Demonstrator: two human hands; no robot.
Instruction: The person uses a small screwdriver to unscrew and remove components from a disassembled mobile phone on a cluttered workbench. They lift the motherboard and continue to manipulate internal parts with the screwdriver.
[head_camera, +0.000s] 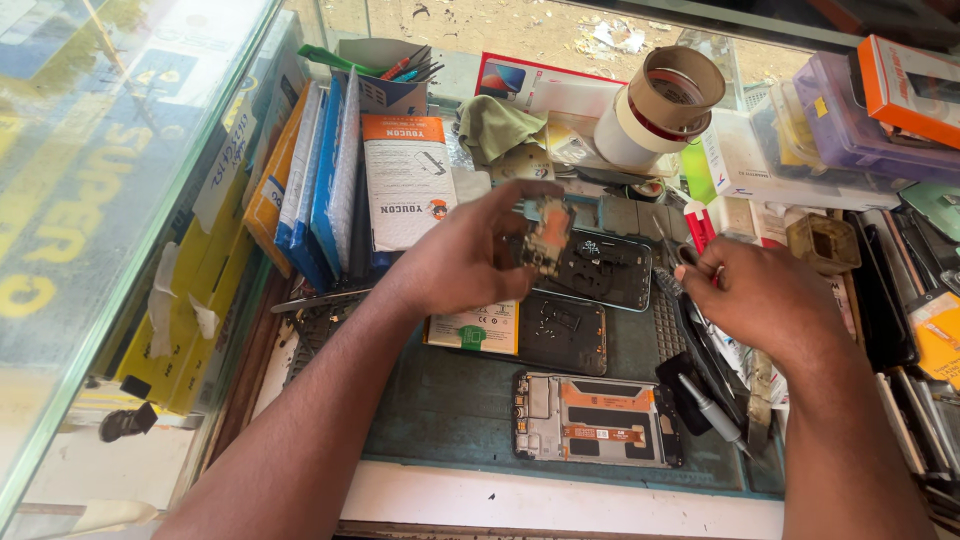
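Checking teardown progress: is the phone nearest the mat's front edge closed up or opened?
Opened. The phone frame nearest the front edge lies flat on the dark green work mat with no cover, its orange flex cable and metal inner frame exposed.

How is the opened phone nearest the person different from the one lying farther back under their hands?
The near phone frame lies wholly uncovered on the green mat, showing silver metal and orange flex strips. The far phone body looks dark inside with a pale blue rim, and the left hand, holding a small circuit board, partly hides it. The right hand is nearer the far one. Both lie flat, opened, long side across.
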